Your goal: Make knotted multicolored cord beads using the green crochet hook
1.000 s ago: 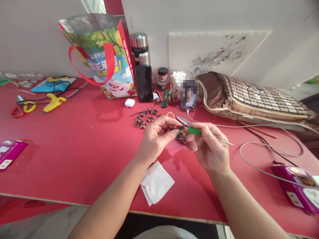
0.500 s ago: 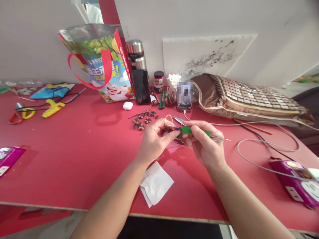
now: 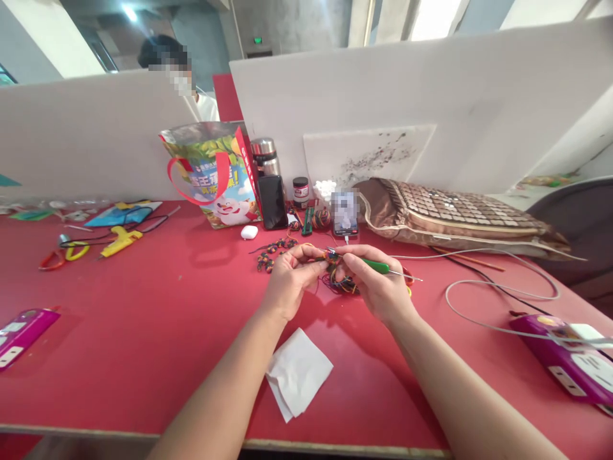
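Note:
My left hand point(image 3: 290, 281) pinches a small piece of multicoloured yarn work point(image 3: 331, 257) between thumb and fingers. Closed round a green-handled crochet hook point(image 3: 376, 265) is my right hand point(image 3: 376, 284); one thin metal end sticks out to the right, while the other end meets the yarn work, partly hidden by fingers. Beneath and between the hands lies a tangle of dark, multicoloured yarn point(image 3: 342, 284). Several small knotted yarn pieces point(image 3: 265, 261) rest on the red table point(image 3: 201, 358) just beyond my left hand.
Before my forearms lies a folded white tissue point(image 3: 301, 374). Behind the hands stand a phone point(image 3: 345, 220), a dark phone point(image 3: 272, 203), a jar point(image 3: 301, 193) and a shopping bag point(image 3: 211, 179). A yellow glue gun point(image 3: 119, 243) is left; a purple power strip point(image 3: 560, 358) and cables are right. Another person point(image 3: 208, 105) is beyond the partition.
The camera view has tilted up, bringing in the room and a person behind the partition. Both hands have drawn closer together, and the hook's working end is now at the yarn work.

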Motion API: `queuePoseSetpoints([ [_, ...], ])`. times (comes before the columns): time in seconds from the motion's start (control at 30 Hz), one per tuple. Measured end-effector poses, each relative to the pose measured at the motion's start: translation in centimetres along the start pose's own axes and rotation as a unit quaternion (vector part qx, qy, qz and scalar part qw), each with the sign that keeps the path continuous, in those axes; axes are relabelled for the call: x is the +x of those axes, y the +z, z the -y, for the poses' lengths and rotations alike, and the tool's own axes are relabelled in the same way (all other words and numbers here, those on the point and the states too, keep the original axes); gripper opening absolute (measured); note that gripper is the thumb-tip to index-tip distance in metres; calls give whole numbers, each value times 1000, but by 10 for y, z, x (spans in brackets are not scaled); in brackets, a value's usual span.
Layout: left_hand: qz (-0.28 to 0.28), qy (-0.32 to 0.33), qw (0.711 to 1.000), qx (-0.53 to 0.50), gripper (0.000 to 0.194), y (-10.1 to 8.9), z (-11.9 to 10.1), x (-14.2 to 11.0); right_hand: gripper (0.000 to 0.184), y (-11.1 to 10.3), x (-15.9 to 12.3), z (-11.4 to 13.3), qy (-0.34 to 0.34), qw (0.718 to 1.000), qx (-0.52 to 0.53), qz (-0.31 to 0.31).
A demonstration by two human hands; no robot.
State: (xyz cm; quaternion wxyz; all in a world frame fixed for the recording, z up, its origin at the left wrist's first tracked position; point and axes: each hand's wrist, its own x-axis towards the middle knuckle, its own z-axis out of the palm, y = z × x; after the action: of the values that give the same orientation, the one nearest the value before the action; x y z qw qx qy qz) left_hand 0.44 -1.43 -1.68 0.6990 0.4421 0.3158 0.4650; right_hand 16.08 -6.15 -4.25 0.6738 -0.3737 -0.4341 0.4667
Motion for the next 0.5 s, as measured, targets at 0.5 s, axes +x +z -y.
queuePoseSetpoints([
  [0.5, -10, -23, 999, -29, 36, 2, -8, -5, 11, 9, -4, -1, -104, 989, -106, -7],
])
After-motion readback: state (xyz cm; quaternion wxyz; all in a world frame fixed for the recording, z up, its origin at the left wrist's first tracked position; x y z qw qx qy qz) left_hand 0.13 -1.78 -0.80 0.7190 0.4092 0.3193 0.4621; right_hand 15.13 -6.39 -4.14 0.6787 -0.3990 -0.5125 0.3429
